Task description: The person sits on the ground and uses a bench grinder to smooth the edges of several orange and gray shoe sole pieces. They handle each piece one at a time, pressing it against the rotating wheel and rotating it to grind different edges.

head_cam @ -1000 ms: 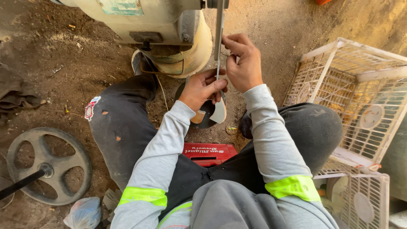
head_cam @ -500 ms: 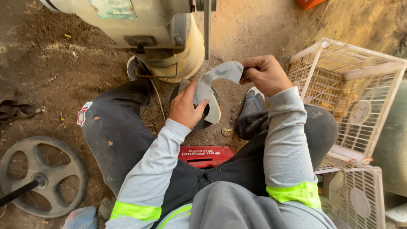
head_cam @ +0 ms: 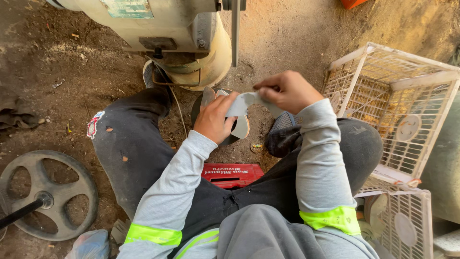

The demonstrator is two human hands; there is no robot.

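Observation:
I sit on a red crate (head_cam: 232, 175) with my knees spread over a dirt floor. My left hand (head_cam: 215, 120) and my right hand (head_cam: 287, 91) both grip a pale grey curved plastic piece (head_cam: 247, 103), shaped like a fan blade, held between my knees. The left hand holds its near end and the right hand pinches its upper edge. Under it lies a dark round part (head_cam: 225, 139), mostly hidden by the hand. A cream-coloured machine housing (head_cam: 191, 43) stands just beyond my hands.
A thin metal rod (head_cam: 235, 33) hangs down from the machine. White plastic grille crates (head_cam: 397, 105) stand at the right, another (head_cam: 407, 220) lower down. A grey spoked wheel (head_cam: 48, 194) on a shaft lies at the lower left. My shoes touch the machine's base.
My hands left the vertical rod, where they were raised a second ago, and came down toward me. They now hold the grey curved piece lower, with the right hand further right.

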